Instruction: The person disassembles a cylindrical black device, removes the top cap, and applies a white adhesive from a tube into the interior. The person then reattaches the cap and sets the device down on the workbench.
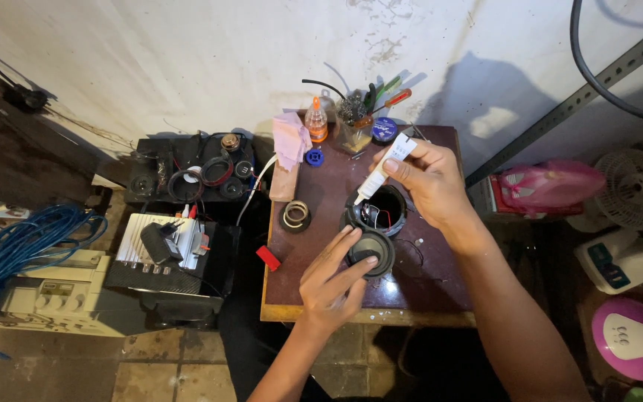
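My right hand (429, 182) grips a white glue tube (383, 168) and points its nozzle down at the rim of a black round speaker housing (390, 212) with wires inside. My left hand (333, 279) rests its fingers on a black speaker cone (375, 251) lying just in front of that housing. Both sit on a small dark maroon table (426, 286).
On the table stand a coil ring (295, 214), a red piece (268, 258), an orange bottle (316, 120), a pink cloth (290, 139) and a jar of screwdrivers (357, 119). Left are amplifier parts (169, 249) and blue cable (16, 246). Fans (638, 182) stand right.
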